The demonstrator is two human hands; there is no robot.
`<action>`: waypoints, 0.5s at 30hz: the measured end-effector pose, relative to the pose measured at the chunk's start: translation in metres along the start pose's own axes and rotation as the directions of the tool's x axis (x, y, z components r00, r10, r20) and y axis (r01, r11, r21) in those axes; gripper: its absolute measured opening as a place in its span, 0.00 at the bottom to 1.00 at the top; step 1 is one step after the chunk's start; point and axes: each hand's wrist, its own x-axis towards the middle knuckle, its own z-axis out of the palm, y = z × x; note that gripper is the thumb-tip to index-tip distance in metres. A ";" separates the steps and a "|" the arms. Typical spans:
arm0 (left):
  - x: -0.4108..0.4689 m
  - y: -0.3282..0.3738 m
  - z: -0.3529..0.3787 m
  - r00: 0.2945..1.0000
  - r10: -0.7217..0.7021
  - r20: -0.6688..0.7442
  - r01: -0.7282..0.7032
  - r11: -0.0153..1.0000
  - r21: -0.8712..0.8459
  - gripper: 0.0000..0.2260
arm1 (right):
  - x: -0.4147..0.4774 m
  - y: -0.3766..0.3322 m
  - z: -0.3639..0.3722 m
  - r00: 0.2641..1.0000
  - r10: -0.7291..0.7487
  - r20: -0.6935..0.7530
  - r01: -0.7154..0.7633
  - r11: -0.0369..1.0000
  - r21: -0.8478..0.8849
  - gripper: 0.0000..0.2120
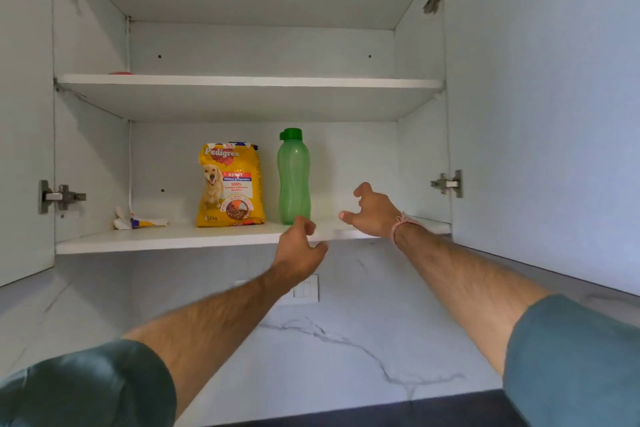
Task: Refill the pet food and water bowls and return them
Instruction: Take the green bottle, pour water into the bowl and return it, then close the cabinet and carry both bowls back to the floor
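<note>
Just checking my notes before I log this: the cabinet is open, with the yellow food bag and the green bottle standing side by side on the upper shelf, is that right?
Not quite. The head view shows the bag and the bottle standing side by side on the bottom shelf, not the upper shelf. The cabinet is open, as you noted.

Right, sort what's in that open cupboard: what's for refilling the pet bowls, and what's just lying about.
For the job:
- yellow dog food bag, upright on the bottom shelf
- green bottle, upright beside the bag
- left hand and right hand, both open, holding nothing

Lying about:
- crumpled wrapper, bottom shelf, left
- small red thing, middle shelf, too hidden to identify
</note>
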 end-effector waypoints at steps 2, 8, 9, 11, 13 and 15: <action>-0.034 0.021 0.011 0.998 -0.001 0.059 0.005 0.998 -0.067 0.16 | -0.034 0.000 -0.021 1.000 -0.003 -0.022 0.002 0.999 -0.039 0.29; -0.122 0.101 0.055 0.966 -0.066 0.250 0.142 0.943 -0.301 0.15 | -0.125 0.010 -0.086 0.998 -0.041 -0.041 0.031 0.973 -0.229 0.27; -0.135 0.117 0.062 0.951 -0.086 0.298 0.189 0.922 -0.338 0.15 | -0.138 0.011 -0.099 0.998 -0.050 -0.047 0.036 0.965 -0.261 0.27; -0.157 0.148 0.073 0.920 -0.103 0.378 0.264 0.877 -0.403 0.15 | -0.161 0.013 -0.125 0.996 -0.069 -0.063 0.045 0.945 -0.323 0.25; -0.180 0.181 0.086 0.884 -0.115 0.454 0.341 0.822 -0.456 0.16 | -0.186 0.016 -0.154 0.993 -0.085 -0.081 0.048 0.923 -0.383 0.23; -0.200 0.215 0.099 0.846 -0.125 0.518 0.423 0.749 -0.510 0.16 | -0.210 0.019 -0.180 0.987 -0.118 -0.105 0.060 0.895 -0.443 0.20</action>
